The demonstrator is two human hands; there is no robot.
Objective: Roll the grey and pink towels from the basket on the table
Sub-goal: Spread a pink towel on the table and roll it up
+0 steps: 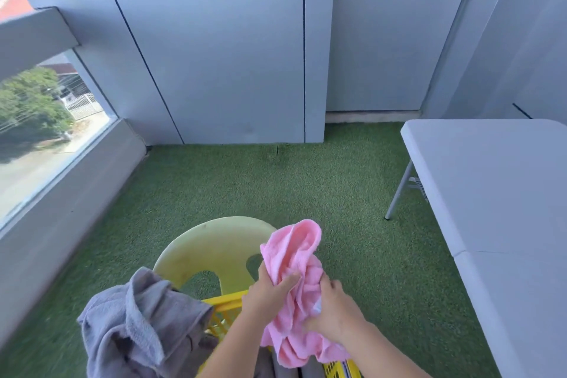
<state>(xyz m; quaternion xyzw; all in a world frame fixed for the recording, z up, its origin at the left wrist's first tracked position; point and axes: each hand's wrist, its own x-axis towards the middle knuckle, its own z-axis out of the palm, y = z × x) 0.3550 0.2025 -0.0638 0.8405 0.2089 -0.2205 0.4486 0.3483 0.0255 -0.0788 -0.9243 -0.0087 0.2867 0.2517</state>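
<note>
A crumpled pink towel (296,279) is lifted above the yellow basket (227,313) at the bottom centre. My left hand (268,290) grips its upper part, thumb pressed into the cloth. My right hand (334,310) grips its lower right side. A grey towel (138,325) hangs bunched over the basket's left rim. The basket stands on a pale yellow plastic chair (211,248). The white folding table (497,193) is to the right, apart from my hands.
Green artificial turf (245,187) covers the floor. Grey wall panels and a closed door (383,40) stand ahead. A low ledge and window (46,132) run along the left. A table leg (399,193) stands on the turf at the right.
</note>
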